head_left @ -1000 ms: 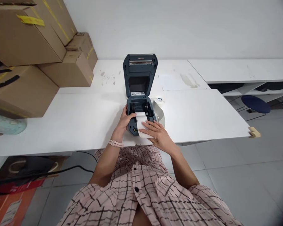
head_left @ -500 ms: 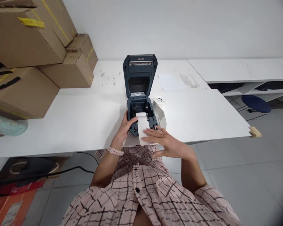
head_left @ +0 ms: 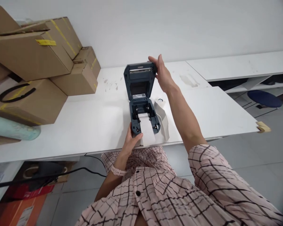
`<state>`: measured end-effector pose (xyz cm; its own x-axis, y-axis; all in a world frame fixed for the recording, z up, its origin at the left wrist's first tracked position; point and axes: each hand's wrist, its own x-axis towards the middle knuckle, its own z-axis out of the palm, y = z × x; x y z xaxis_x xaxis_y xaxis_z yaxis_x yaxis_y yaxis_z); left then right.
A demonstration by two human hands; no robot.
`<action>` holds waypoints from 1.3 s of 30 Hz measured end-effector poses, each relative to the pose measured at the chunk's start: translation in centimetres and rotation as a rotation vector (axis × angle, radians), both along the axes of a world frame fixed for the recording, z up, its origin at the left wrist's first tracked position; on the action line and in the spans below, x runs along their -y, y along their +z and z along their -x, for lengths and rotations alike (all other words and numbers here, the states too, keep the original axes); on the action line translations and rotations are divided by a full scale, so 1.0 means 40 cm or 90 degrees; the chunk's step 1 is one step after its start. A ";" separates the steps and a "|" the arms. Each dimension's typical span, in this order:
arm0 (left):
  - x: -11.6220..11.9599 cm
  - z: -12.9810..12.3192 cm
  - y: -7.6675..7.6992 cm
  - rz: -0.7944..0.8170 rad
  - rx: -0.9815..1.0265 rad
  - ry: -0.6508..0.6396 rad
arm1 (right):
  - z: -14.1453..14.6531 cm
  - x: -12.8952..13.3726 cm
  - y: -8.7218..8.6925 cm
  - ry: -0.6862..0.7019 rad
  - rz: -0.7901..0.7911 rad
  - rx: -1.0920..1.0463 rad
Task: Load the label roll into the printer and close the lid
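We logged: boxes (head_left: 33,58), left of the printer (head_left: 143,107); our left hand (head_left: 130,142), clasping its front-left corner; printer, open on the table (head_left: 96,125); paper (head_left: 147,129), over its front; our right hand (head_left: 163,77) on its lid (head_left: 140,77), whether gripping we could not tell.

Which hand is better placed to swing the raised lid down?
Probably the right: the right hand is at the upper corner of the raised lid, whereas the left hand is low at the front of the printer base, by the paper strip.

White table (head_left: 96,125) | open printer (head_left: 141,101) | white roll (head_left: 159,102) | cardboard boxes (head_left: 73,82) | teal cylinder (head_left: 17,127)
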<state>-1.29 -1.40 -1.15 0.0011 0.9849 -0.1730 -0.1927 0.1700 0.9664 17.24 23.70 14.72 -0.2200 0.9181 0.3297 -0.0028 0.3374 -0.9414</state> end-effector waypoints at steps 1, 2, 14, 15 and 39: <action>0.000 0.009 -0.006 0.006 0.000 0.012 | -0.003 0.059 -0.010 -0.013 -0.026 -0.011; 0.000 0.019 -0.011 0.016 0.002 0.026 | -0.008 0.126 -0.026 -0.029 -0.060 -0.022; -0.065 -0.017 0.061 0.021 -0.022 0.079 | -0.023 0.521 -0.326 -0.214 0.092 0.092; -0.067 -0.025 0.063 0.016 -0.012 0.073 | -0.027 0.514 -0.341 -0.194 0.132 0.077; -0.074 -0.026 0.044 -0.064 -0.060 0.116 | -0.015 0.496 -0.387 -0.107 0.263 -0.074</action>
